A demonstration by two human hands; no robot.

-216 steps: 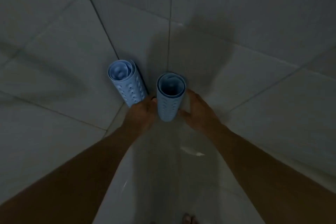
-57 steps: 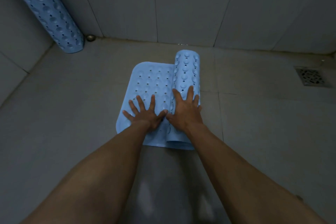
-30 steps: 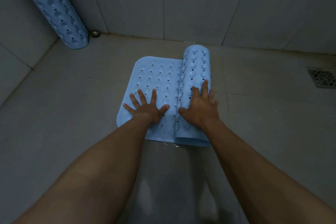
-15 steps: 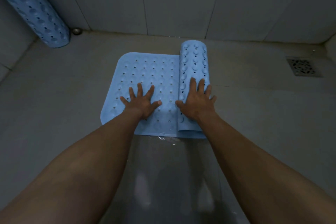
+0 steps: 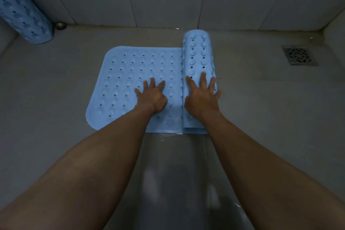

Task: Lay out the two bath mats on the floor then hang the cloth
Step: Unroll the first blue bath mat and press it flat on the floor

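A light blue perforated bath mat (image 5: 123,84) lies partly unrolled on the grey tiled floor, its flat part to the left and its rolled part (image 5: 198,56) to the right. My left hand (image 5: 152,95) presses flat on the unrolled part with fingers spread. My right hand (image 5: 202,95) rests with straight fingers on top of the roll's near end. A second blue mat (image 5: 22,15), still rolled, leans in the far left corner against the wall. No cloth is in view.
A metal floor drain (image 5: 298,55) sits at the far right. A small round metal fitting (image 5: 60,25) is at the wall base beside the rolled mat. Tiled walls close the far side and both corners. The floor near me is wet and shiny.
The roll has moved to the right under my right hand, and more of the mat lies flat. My left hand stays pressed on the flat part.
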